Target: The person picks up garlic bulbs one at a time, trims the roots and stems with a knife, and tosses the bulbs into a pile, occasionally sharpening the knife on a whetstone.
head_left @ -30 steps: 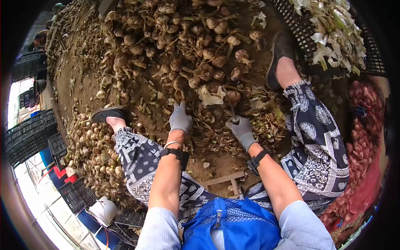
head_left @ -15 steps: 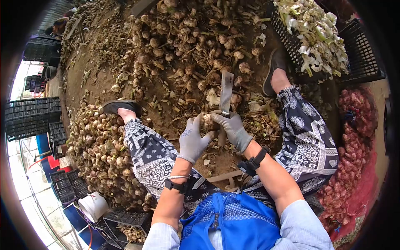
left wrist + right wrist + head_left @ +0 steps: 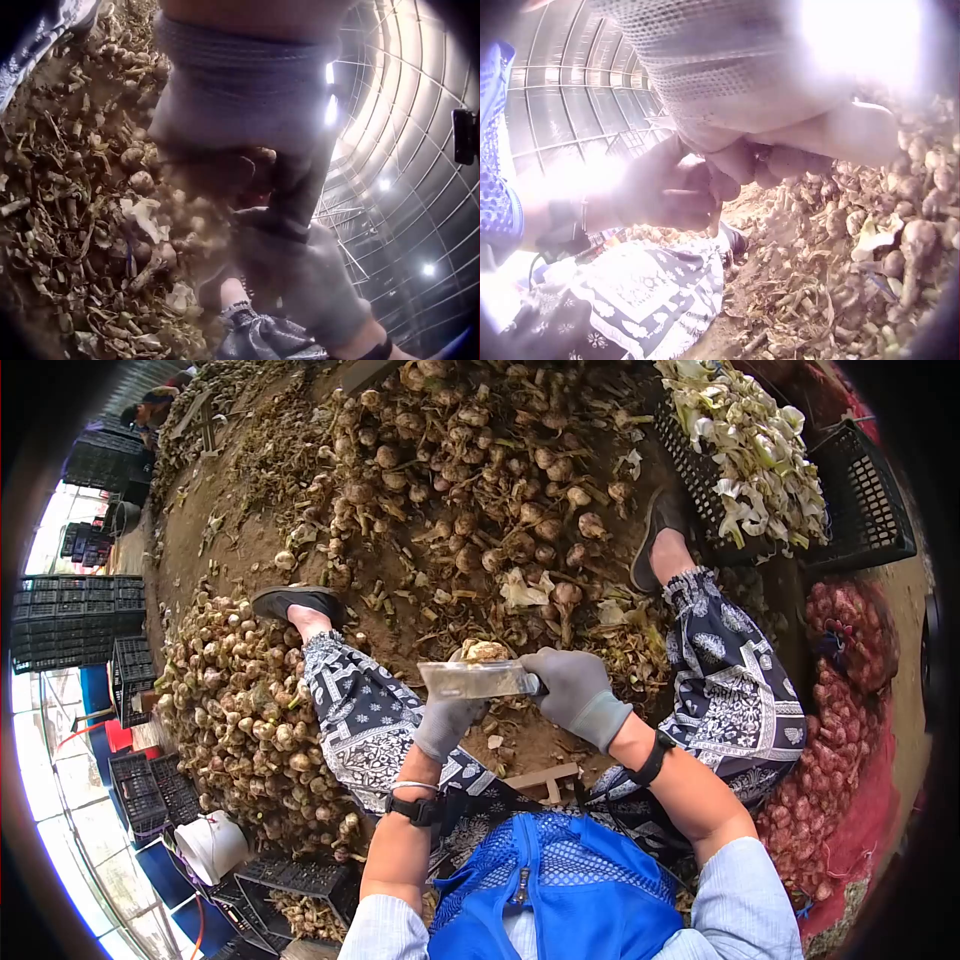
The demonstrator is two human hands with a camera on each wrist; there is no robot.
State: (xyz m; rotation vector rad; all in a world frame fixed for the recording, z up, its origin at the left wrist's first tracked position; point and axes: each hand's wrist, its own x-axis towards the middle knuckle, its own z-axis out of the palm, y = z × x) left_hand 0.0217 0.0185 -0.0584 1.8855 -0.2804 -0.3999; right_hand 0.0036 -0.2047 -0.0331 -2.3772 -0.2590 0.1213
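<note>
In the head view my gloved right hand [image 3: 575, 695] grips a broad-bladed knife [image 3: 470, 680] by its handle. Its blade lies crosswise, pointing left, over my gloved left hand [image 3: 450, 725]. A garlic bulb [image 3: 486, 651] shows just beyond the blade, held in the left hand, whose fingers are mostly hidden by the blade. Both hands are close together above the ground between the legs. The right hand [image 3: 315, 277] also appears blurred in the left wrist view, and the left hand [image 3: 671, 187] in the right wrist view.
Untrimmed garlic [image 3: 470, 470] is heaped ahead, with cut stalks and husks [image 3: 640, 660] nearer. A pile of trimmed bulbs [image 3: 240, 730] lies by the left leg. At right stand a black crate [image 3: 690, 450] of husks and red net bags [image 3: 840, 730] of garlic. A white bucket [image 3: 212, 847] is at left.
Both hands started apart, low near the heap, then came together with a garlic bulb. The knife has swung from pointing forward to lying crosswise over the left hand.
</note>
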